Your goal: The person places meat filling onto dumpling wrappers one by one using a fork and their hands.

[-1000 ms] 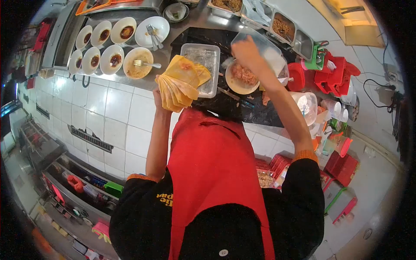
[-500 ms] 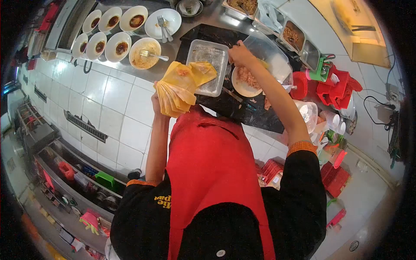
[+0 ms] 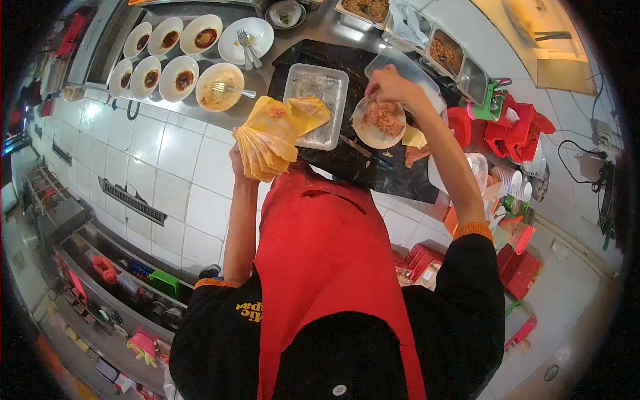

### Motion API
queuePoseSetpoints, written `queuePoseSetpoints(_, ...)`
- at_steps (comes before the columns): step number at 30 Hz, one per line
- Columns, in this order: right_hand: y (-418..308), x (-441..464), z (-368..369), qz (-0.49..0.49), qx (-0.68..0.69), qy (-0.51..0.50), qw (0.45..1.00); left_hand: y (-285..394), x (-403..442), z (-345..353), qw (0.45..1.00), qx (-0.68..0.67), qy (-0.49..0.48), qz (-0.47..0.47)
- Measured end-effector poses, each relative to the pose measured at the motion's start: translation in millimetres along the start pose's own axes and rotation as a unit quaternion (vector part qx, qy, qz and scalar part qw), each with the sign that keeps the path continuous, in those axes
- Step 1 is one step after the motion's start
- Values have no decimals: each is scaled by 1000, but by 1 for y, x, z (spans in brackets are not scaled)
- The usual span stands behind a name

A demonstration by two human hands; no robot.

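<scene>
Just shifted the right hand (image 3: pixel 395 85) off the tray (image 3: pixel 317 83) side to over the bowl (image 3: pixel 379 141), so close to the mince (image 3: pixel 384 117); fingers curled, can't tell if pinching anything. Still gripping fanned yellow sheets (image 3: pixel 265 137) in the left hand (image 3: pixel 237 160), one flap over the tray edge. Got bare black surface (image 3: pixel 393 180) bodyward of the right fingers, tight between tray and bowl.
</scene>
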State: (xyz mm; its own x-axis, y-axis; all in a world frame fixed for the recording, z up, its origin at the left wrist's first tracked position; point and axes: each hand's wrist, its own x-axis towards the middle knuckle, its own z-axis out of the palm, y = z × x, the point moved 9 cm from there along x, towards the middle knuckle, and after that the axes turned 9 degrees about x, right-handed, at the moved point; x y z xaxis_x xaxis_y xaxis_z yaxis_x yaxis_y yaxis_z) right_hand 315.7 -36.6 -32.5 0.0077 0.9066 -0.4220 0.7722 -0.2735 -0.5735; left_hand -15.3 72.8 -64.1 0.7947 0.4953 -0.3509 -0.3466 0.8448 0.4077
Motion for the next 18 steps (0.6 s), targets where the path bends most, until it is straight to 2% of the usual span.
queuePoseSetpoints(3, 17, -34, -14, 13, -9, 58, 998, -3, 3, 1, 1000, -6, -11, -8)
queuePoseSetpoints(7, 35, -67, -4, 67, -43, 73, 994, -8, 6, 7, 999, -9, -23, -20)
queuePoseSetpoints(9, 51, -85, 15, 178, -57, 96, 978, -10, 10, 13, 999, -1, -31, -26)
queuePoseSetpoints(13, 15, -121, 37, 225, -16, 145, 963, -16, 15, 10, 999, 11, -19, -39)
queuePoseSetpoints(14, 17, -130, 46, 250, -46, 175, 951, -18, 17, 10, 999, 10, -20, -41)
queuePoseSetpoints(16, 11, -146, 64, 278, -76, 204, 936, -22, 19, 22, 994, -31, -95, -50)
queuePoseSetpoints(18, 2, -162, 72, 297, 1, 312, 903, -27, 21, 27, 993, -31, -98, -59)
